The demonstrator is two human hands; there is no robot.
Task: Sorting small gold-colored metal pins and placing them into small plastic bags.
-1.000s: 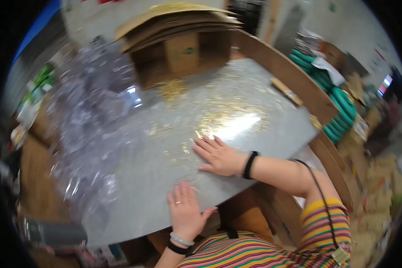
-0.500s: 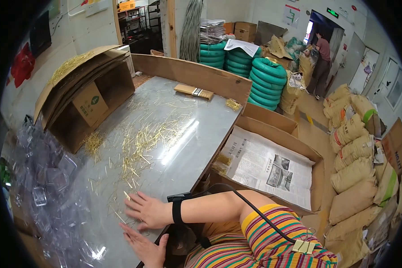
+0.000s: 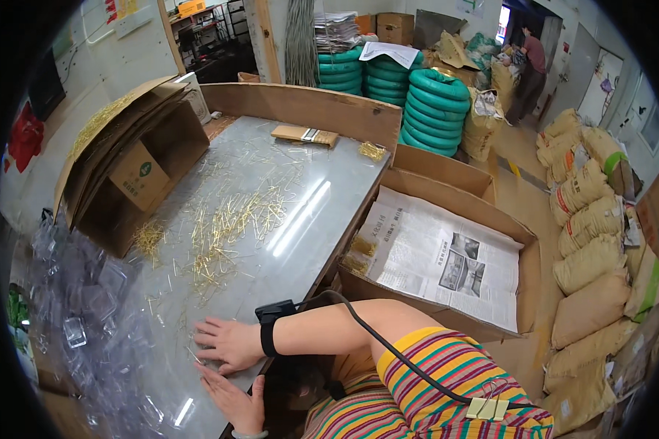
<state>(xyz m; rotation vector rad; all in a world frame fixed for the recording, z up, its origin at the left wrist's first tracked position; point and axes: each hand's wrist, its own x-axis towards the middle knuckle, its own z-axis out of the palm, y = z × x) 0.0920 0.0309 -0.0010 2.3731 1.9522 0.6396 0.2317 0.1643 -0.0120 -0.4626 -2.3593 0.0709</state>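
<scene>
My right hand [image 3: 231, 345] lies palm down on the grey tabletop [image 3: 252, 278], its fingers spread, with a black strap and a small device on the wrist. Close below it, my left hand [image 3: 233, 399] rests along the table edge with fingers stretched and thumb apart. A few thin gold-coloured wire pieces lie by the fingertips of both hands. Farther up the table is a loose scatter of gold wire pieces [image 3: 223, 230], some with bent ends. I see nothing held in either hand; what lies under the palms is hidden.
A cardboard box [image 3: 135, 175] on its side stands at the far left beside a small wire heap [image 3: 148, 238]. Clear plastic cases [image 3: 88, 329] crowd the left. A newspaper-lined carton [image 3: 447, 256] adjoins the table's right edge. Sacks [image 3: 589, 263] line the right; a person [image 3: 531, 73] stands far back.
The view has shifted slightly. Both hands stay low and close together on the table. A gold piece that showed at my right fingertips is no longer seen there.
</scene>
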